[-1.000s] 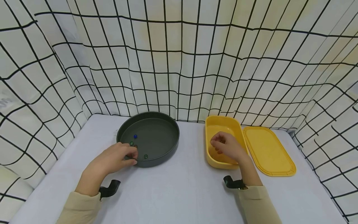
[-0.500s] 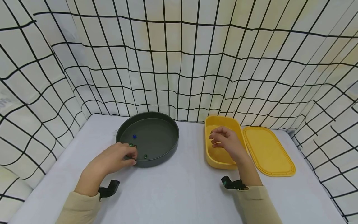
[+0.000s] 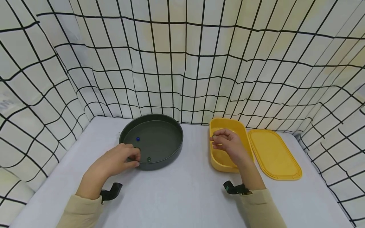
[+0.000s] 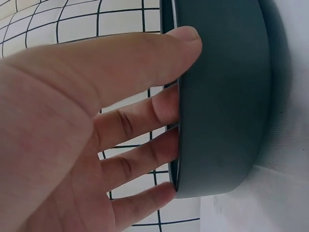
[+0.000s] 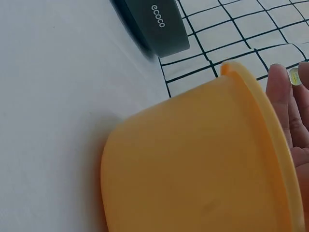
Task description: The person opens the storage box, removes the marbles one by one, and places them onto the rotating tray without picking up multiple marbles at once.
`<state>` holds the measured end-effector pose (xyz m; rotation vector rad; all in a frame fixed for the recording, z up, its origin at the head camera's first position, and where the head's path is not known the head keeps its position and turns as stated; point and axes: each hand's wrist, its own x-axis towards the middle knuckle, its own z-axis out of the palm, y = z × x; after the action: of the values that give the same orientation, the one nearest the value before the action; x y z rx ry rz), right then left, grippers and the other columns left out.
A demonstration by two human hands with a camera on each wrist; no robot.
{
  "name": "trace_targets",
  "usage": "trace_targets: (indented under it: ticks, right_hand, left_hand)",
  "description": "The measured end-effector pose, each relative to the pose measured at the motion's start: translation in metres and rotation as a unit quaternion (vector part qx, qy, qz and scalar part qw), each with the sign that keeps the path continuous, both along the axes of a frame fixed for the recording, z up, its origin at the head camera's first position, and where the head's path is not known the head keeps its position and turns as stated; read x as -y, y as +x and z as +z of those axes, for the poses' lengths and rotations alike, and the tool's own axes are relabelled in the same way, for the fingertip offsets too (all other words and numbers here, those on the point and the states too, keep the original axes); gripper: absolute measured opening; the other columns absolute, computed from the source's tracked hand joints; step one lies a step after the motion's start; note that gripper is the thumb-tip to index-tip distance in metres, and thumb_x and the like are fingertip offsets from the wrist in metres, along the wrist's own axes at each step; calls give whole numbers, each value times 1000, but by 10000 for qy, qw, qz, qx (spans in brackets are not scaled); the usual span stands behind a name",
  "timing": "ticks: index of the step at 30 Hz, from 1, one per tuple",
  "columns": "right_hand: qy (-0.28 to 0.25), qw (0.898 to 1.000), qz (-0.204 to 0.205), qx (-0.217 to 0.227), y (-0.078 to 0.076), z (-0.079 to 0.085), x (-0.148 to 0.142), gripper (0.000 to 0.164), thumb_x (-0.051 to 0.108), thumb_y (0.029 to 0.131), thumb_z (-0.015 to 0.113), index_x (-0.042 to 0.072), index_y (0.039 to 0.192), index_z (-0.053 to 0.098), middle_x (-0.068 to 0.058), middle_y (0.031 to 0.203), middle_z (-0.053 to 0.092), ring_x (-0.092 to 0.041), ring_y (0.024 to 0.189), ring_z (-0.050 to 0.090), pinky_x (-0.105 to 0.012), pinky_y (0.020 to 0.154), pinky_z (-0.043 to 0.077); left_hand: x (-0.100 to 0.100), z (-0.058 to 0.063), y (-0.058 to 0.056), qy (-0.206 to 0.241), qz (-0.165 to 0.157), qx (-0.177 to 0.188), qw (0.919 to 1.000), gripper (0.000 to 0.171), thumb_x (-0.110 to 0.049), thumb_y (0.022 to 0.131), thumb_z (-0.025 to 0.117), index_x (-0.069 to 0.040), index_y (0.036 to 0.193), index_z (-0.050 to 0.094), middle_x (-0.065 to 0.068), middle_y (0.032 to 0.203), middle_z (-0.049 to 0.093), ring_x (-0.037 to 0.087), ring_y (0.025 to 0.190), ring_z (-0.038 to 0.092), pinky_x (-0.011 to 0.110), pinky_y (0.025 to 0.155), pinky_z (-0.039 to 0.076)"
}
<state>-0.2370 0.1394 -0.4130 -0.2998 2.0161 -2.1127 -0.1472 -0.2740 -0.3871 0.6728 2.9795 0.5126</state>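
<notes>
My left hand [image 3: 115, 160] grips the near left rim of a dark round pan [image 3: 161, 139]. In the left wrist view the thumb [image 4: 159, 55] lies outside the wall and the fingertips go inside. A blue marble [image 3: 138, 139] and a green marble [image 3: 149, 159] lie in the pan; another small marble [image 3: 139, 148] is partly hidden by the left hand. Over a yellow box [image 3: 225, 167], my right hand [image 3: 232, 148] pinches a clear marble with a yellow core [image 5: 295, 76] between its fingertips. The hand hides part of the box's inside.
A yellow lid [image 3: 275, 155] lies flat to the right of the box. White table surface [image 3: 182, 196] spreads between and in front of the containers. A white sheet with black grid netting [image 3: 176, 63] rises at the back and both sides.
My right hand has risen a little and shifted slightly left, and the marble now shows at its fingertips. The left hand keeps its hold on the pan; a green marble near it is now hidden.
</notes>
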Motion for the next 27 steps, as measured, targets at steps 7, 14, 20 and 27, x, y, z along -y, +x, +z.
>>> trace_targets:
  ticks: [7,14,20,27]
  right_hand:
    - [122,9997,193,99,0,1,9,22,13,99,62,1,117,59,-10,103,66,-27,94,66,-34,82,58]
    - [95,9992,391,52,0,11,32,25,19,100,62,4,120,59,-12,107,63,-23,94,64,-35,85,57]
    - [-530,9980,333,-63,-4,37,64,21,16,100,61,6,117,59,-12,106,62,-21,89,63,-34,85,57]
    - [-1467,9888,277,-85,-4,49,99,11,11,100,59,9,110,63,-9,95,65,-18,81,64,-31,80,58]
  left_hand:
    - [-1,3,-1,46,-13,-100,9999,20,-19,86,78,-30,82,62,-12,85,55,15,85,54,34,70,44]
    - [-1,6,-1,16,102,-16,9999,19,-20,87,77,-30,83,62,-11,85,54,15,81,53,32,67,43]
    - [1,7,-3,1,51,-18,10000,18,-20,87,77,-30,82,62,-11,85,55,14,80,53,32,67,43]
    - [-1,1,0,69,-2,13,10000,19,-22,88,76,-30,81,61,-12,84,54,10,78,51,30,68,43]
